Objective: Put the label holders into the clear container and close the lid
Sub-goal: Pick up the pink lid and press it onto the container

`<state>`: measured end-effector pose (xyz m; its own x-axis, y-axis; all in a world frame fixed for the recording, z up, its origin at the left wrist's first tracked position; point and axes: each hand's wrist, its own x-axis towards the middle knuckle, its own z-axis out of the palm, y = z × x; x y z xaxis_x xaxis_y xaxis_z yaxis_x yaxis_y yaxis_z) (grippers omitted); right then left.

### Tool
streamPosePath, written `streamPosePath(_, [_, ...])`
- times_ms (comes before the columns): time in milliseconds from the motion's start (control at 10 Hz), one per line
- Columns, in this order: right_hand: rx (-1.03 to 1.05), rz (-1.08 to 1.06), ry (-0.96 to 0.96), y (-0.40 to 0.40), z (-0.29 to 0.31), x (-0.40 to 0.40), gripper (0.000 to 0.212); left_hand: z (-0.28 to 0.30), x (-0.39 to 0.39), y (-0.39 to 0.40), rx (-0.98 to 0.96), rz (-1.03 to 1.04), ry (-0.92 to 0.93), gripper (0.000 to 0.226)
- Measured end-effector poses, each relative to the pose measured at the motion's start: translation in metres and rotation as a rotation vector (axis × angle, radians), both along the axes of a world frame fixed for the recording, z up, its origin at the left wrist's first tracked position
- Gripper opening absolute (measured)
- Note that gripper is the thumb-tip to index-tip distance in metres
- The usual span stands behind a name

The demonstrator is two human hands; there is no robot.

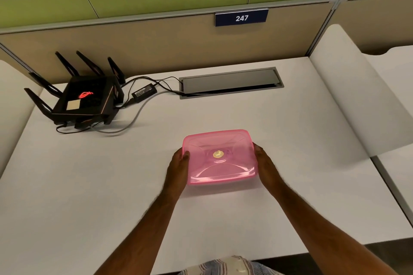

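Note:
A container with a translucent pink lid [220, 156] sits on the white desk [89, 185] in front of me. A small gold sticker marks the lid's middle. My left hand [178, 164] grips the container's left side, thumb on the lid's edge. My right hand [264, 163] holds the right side. The lid lies flat over the container. The contents are hidden under the pink lid, and no label holders are visible.
A black router with several antennas [82, 98] stands at the back left, with a power adapter [144, 91] and cables running to a grey cable hatch [230, 81]. A sign reading 247 [241, 17] hangs on the partition. A white divider [348, 87] rises at the right.

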<state>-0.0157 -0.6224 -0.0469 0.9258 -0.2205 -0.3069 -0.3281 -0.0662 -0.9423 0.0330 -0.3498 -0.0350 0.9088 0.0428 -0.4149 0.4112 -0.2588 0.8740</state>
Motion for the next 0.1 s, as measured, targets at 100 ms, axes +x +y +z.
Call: streamPosePath(100, [-0.061, -0.111, 0.074, -0.0064, -0.0123, -0.0216, 0.044, -0.0084, -0.0181, 0.0159, 0.114, 0.018, -0.058, 0.036])
